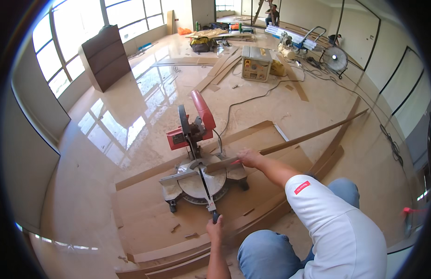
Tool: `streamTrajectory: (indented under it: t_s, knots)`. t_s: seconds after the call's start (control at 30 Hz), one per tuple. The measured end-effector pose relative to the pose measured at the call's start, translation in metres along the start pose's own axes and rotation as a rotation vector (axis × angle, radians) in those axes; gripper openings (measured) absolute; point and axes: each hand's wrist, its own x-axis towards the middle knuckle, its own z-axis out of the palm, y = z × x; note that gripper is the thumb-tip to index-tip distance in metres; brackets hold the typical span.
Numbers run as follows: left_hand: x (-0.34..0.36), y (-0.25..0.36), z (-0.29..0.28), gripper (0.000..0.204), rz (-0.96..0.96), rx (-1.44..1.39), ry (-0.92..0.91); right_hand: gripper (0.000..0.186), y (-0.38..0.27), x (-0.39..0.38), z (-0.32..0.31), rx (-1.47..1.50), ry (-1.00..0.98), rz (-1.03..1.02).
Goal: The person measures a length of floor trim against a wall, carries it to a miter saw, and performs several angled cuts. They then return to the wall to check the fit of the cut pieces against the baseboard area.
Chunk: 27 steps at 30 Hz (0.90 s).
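Note:
A miter saw (190,182) with a red motor housing and a grey round turntable stands on flattened cardboard (148,221) before me. Its head is raised. My left hand (215,229) is closed round the black knob (216,216) at the front of the turntable's arm. My right hand (249,158) grips a long, narrow brown wood strip (313,135) lying along the saw's fence, its far end reaching out to the right. A small red thing (236,161) shows at the right fingertips, too small to name. The fingers partly hide the strip.
Long brown strips (178,267) lie by my knees, with small offcuts (192,235) nearby. Cables (252,96) cross the shiny floor. Farther off are a boxy machine (256,63), a round fan (335,59), a brown panel (106,58) and a person (272,15).

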Motion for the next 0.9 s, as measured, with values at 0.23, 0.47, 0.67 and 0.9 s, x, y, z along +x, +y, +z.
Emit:
streamTrajectory:
  t_s: [0.23, 0.47, 0.67, 0.9]
  knots:
    - [0.003, -0.011, -0.001, 0.044, 0.001, -0.061, 0.020, 0.019, -0.016, 0.002, -0.003, 0.027, 0.014, 0.065]
    - [-0.008, -0.001, 0.002, 0.045, 0.051, 0.048, 0.099, 0.017, -0.002, -0.002, 0.001, -0.019, 0.048, -0.008]
    - [-0.016, 0.008, -0.003, 0.045, 0.024, 0.160, 0.211, 0.018, -0.004, 0.008, 0.008, -0.036, -0.076, -0.039]
    - [-0.030, 0.046, 0.000, 0.042, 0.011, 0.341, 0.333, 0.019, 0.025, 0.038, 0.033, 0.031, 0.103, -0.331]
